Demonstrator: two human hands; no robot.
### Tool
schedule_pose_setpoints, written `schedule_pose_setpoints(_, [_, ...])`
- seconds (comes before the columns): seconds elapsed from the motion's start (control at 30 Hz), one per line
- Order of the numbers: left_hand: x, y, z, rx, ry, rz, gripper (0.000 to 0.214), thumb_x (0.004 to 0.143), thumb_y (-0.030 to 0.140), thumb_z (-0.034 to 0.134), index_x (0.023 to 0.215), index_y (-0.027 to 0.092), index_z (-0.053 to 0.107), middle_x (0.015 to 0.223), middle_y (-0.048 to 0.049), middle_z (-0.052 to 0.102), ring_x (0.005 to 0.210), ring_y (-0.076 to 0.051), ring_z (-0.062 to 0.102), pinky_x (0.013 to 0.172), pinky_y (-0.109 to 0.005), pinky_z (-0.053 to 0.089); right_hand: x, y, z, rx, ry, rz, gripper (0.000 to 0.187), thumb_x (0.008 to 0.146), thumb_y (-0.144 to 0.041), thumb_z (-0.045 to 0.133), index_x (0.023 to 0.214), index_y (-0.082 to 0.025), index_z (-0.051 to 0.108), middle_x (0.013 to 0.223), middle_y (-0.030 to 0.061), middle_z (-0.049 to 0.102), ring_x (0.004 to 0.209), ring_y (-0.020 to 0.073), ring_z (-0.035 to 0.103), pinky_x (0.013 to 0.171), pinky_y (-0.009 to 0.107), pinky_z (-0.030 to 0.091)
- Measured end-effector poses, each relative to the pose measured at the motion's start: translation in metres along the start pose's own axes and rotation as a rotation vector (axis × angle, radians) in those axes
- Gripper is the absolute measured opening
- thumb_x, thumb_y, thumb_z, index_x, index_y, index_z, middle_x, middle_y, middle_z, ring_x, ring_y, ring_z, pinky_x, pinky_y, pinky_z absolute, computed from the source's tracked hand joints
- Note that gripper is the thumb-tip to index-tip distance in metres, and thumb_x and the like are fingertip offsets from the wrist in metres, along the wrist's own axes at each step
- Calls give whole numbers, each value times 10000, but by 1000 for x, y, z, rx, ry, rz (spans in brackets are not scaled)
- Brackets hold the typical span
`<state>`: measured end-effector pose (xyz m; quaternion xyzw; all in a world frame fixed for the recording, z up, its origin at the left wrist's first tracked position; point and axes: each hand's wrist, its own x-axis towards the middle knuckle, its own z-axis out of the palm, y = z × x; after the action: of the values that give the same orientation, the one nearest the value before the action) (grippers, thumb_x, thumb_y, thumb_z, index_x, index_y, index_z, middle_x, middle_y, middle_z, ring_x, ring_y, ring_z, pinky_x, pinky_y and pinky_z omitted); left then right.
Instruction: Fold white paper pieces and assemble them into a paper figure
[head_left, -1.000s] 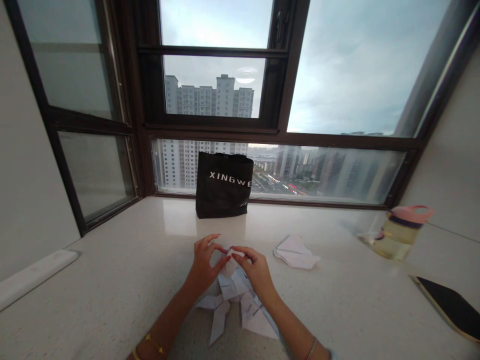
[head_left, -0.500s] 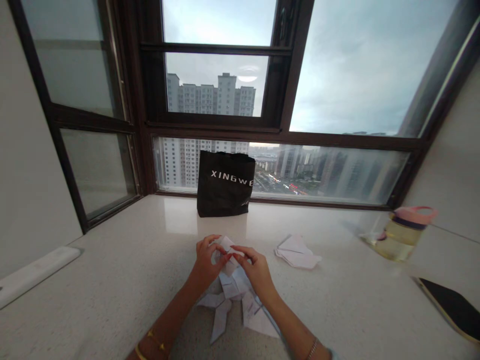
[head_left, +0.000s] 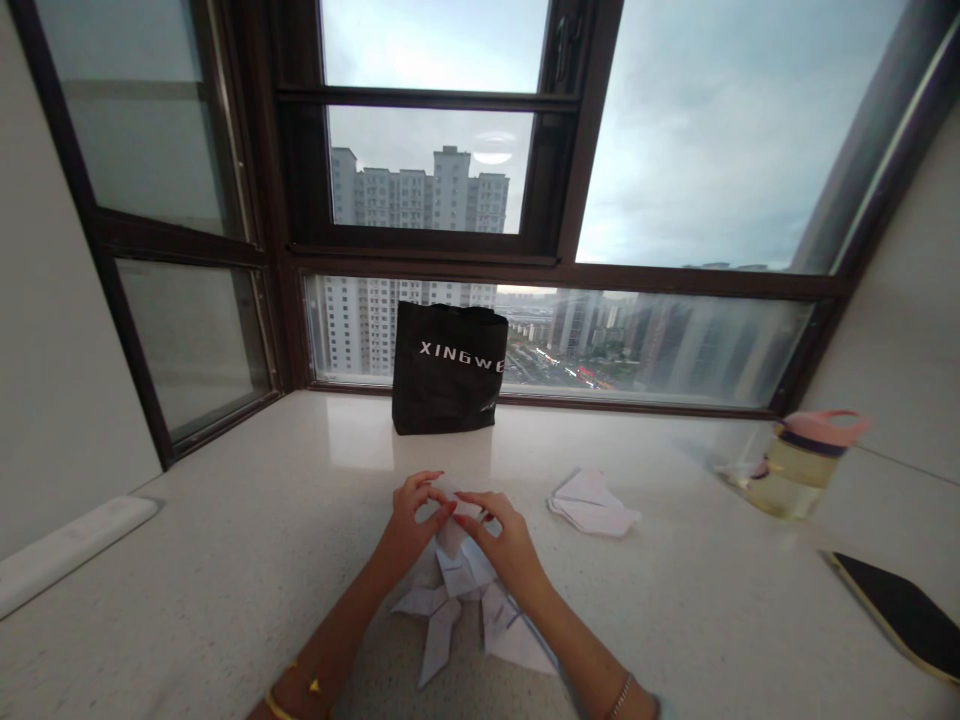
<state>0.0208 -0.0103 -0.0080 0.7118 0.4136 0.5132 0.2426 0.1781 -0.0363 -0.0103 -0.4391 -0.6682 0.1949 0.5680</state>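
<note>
Pinching the paper (head_left: 451, 539) in the lower middle of the frame, the left hand (head_left: 409, 522) seems to steady it now the right hand (head_left: 511, 538) has spread finger and thumb wider, its grip unclear.

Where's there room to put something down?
The white speckled counter is bare between the flat white paper pile and flat black slab, and between the left hand and long white bar. Crowded: around the right hand, with loose folded white papers.
</note>
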Motion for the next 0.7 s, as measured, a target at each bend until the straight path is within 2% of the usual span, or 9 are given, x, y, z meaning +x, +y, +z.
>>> schedule_pose_setpoints(0.1, [1, -1, 0, -124, -53, -76, 220, 699, 415, 619, 659, 200, 650, 1156, -90, 550, 1055, -245, 501, 874, -390, 424, -1, -1, 1, -11, 3, -15, 202, 681, -221, 653, 872, -249, 712, 854, 54, 698, 760, 191, 566, 705, 321, 459])
schedule_pose_setpoints(0.17, [2, -2, 0, -207, -79, -117, 254, 690, 439, 620, 661, 187, 645, 1184, -99, 532, 1047, -246, 512, 845, -370, 439, 0, 0, 1, 33, 14, 25, 205, 667, -230, 667, 865, -249, 716, 856, 51, 696, 733, 182, 561, 693, 316, 456])
schedule_pose_setpoints(0.3, [2, -3, 0, -321, -82, -160, 290, 691, 473, 612, 686, 184, 640, 1225, -90, 505, 1000, -227, 543, 789, -331, 458, 4, 3, 3, 321, -10, 194, 236, 617, -274, 711, 848, -224, 715, 672, 1, 674, 540, 119, 511, 542, 255, 412])
schedule_pose_setpoints(0.37, [2, -4, 1, -321, -76, -170, 293, 680, 476, 622, 683, 184, 645, 1212, -86, 512, 987, -224, 548, 774, -320, 462, 7, 3, 4, 510, -30, 261, 245, 590, -291, 731, 823, -219, 711, 624, -16, 670, 521, 108, 520, 518, 236, 397])
schedule_pose_setpoints(0.47, [3, -6, 2, -298, -71, -171, 291, 667, 471, 633, 673, 181, 655, 1187, -94, 521, 980, -230, 550, 775, -328, 464, 8, 1, 4, 679, -47, 322, 274, 553, -306, 761, 806, -216, 707, 691, 1, 704, 596, 129, 586, 576, 249, 437])
schedule_pose_setpoints(0.7, [3, -4, 2, -192, -65, -139, 289, 660, 465, 639, 668, 178, 666, 1156, -115, 534, 1037, -256, 515, 853, -376, 438, 7, 5, 5, 667, -38, 327, 321, 537, -346, 775, 819, -210, 706, 713, 17, 712, 616, 147, 602, 594, 268, 456])
